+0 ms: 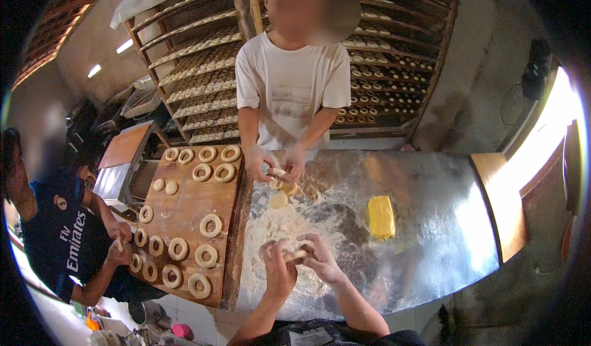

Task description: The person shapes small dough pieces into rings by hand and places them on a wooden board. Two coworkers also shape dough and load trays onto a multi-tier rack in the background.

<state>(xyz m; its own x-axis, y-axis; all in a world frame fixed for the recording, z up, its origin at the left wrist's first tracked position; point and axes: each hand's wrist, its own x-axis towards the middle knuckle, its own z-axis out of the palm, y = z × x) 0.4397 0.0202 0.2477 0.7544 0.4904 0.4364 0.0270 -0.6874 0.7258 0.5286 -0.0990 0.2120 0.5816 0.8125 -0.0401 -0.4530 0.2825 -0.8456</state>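
Over the floured part of the metal table (431, 247), I hold a piece of ring doughnut dough (297, 255) between both hands. My left hand (279, 265) is closed on its left side, fingers curled. My right hand (323, 261) grips the other side, with the fingers bent round it. The fingers partly cover the dough, so its full shape is hidden. Loose white flour (265, 223) lies under and around my hands. Just beyond them rest a few pale dough rounds (279, 200), near the co-worker's hands (282, 166), which hold another small dough piece.
A yellow block (381, 217) sits right of the flour. On the left, a wooden board (184, 207) carries several dough rings (210, 225) and two small rounds (165, 186). Another person's hands (121, 246) work dough beside it. Behind stands a rack (209, 81) full of dough rings.
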